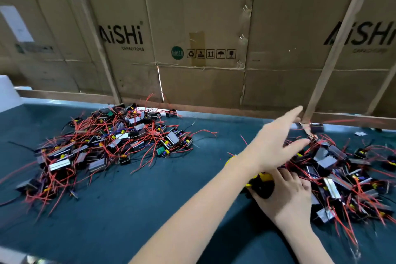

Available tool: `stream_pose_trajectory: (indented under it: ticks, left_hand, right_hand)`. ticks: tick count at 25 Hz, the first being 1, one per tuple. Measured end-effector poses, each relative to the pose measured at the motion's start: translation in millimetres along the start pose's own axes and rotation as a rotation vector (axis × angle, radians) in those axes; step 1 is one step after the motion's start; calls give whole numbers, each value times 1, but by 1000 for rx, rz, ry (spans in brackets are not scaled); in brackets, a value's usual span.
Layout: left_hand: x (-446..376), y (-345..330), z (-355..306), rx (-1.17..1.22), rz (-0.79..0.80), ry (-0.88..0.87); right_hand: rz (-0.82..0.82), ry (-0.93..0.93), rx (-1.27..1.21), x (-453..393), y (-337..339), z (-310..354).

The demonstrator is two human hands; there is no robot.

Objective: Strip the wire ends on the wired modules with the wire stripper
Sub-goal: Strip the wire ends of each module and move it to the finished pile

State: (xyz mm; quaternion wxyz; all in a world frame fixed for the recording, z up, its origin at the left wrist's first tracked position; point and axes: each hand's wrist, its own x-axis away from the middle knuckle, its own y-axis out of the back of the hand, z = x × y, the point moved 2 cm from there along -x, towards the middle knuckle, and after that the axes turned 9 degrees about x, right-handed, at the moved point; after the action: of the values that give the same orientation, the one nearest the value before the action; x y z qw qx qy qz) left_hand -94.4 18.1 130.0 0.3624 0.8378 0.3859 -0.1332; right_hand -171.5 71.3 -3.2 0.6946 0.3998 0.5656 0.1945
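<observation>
Two heaps of wired modules (111,143) lie on the green mat (128,210). Left hand (276,141) reaches over the right-hand heap (342,178) with fingers spread, holding nothing. Right hand (287,195) grips the yellow-and-black wire stripper (261,184).

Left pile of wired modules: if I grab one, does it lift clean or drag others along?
Probably drags neighbours: the red wires in the left pile look heavily tangled. The thin leads arch loosely, so likely floppy. The blocky module bodies seem unlikely to roll.
</observation>
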Motion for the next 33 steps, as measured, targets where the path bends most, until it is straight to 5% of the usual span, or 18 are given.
stream_pose_trajectory:
  ticks: [3,6,11,15,18,22,25,27,29,33]
  left_hand:
    - [12,11,13,-122,37,-35]
    - [38,68,58,-327,-159,35]
    - [83,196,156,-799,-534,579]
    - [127,233,205,-944,-493,962]
    - [135,236,208,-893,-546,887]
    - [120,223,165,-660,-715,455]
    - [110,184,125,-219,-426,238]
    - [113,157,115,-227,-197,193]
    - [118,146,121,-356,-148,187]
    - [126,182,145,-674,-586,331]
  right_hand:
    - [-12,8,3,-1,-2,0]
    - [-32,1,-7,0,-4,-1]
    - [-7,9,-8,-1,-6,1]
    - [-17,-3,-18,0,-5,1]
    - [-14,-4,-29,0,-4,1]
    - [0,-7,-13,-1,-4,1]
    - [-3,-24,-20,-1,-3,2]
    - [-14,-34,-29,0,-3,0]
    - [-23,-39,-30,0,-2,-1]
    - [-29,-27,-17,0,-2,-2]
